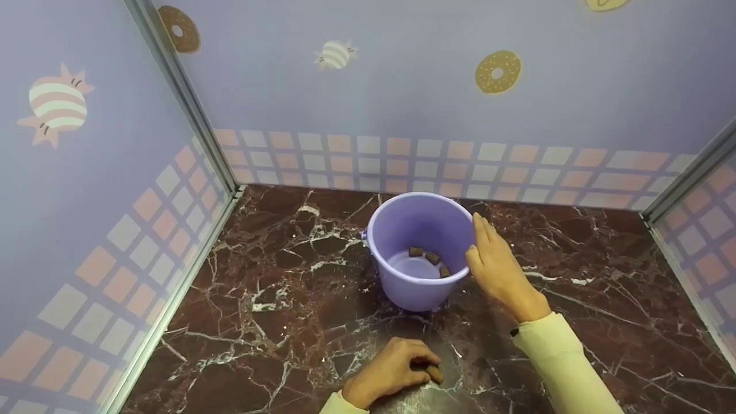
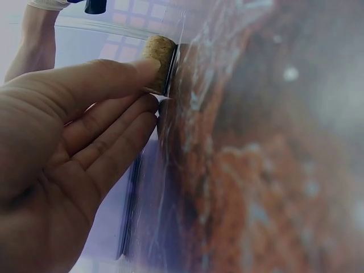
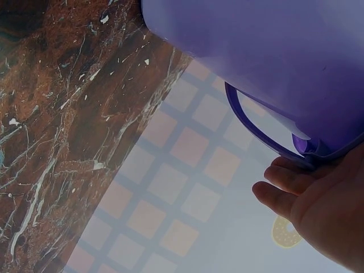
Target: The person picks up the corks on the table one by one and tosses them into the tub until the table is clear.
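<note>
A purple bucket (image 1: pixel 422 296) stands upright on the table, with several brown corks (image 1: pixel 432 257) lying on its bottom. My right hand (image 1: pixel 500 270) touches the bucket's right side at the rim, fingers fairly straight; in the right wrist view these fingers (image 3: pixel 284 190) lie beside the handle (image 3: pixel 256 128). Nearer the front, my left hand (image 1: pixel 394 368) pinches one cork (image 2: pixel 159 60) between thumb and fingertips, low at the tabletop. The left wrist view shows the thumb (image 2: pixel 108 77) pressed on that cork's side.
The dark red marbled tabletop (image 1: pixel 276 333) has walls on its left, back and right. A metal corner post (image 1: pixel 190 98) rises at the back left. The back wall (image 1: pixel 402 86) is lilac with printed squares, donuts and a candy.
</note>
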The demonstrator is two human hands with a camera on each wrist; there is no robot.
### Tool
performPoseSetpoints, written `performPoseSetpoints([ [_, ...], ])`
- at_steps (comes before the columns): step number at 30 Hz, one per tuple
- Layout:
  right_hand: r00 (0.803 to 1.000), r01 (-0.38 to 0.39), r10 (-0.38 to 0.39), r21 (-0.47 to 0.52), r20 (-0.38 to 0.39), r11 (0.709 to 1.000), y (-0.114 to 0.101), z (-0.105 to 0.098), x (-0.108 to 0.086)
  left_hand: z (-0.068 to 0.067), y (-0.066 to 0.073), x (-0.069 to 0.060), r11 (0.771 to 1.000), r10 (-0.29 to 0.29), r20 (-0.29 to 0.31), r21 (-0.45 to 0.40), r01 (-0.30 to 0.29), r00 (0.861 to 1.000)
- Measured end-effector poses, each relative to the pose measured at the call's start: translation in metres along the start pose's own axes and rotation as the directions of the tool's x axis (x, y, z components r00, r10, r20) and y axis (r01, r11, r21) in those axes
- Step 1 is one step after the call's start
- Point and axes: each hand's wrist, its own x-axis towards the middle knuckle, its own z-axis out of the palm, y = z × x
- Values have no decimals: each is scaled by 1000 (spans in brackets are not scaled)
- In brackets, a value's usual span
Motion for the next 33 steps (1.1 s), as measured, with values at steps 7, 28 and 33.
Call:
performPoseSetpoints([
  [7,1000,4,-4,-1,-6,1000,1,0,-1,2,-1,1,999,40,-4,33,-40,999],
  [28,1000,5,-5,-5,-5,1000,1,1,1,3,5,0,999,-13,-49,31,15,999],
  [33,1000,10,-10,-5,-12,1000,1,1,1,3,6,1,999,-11,-52,29,13,999],
])
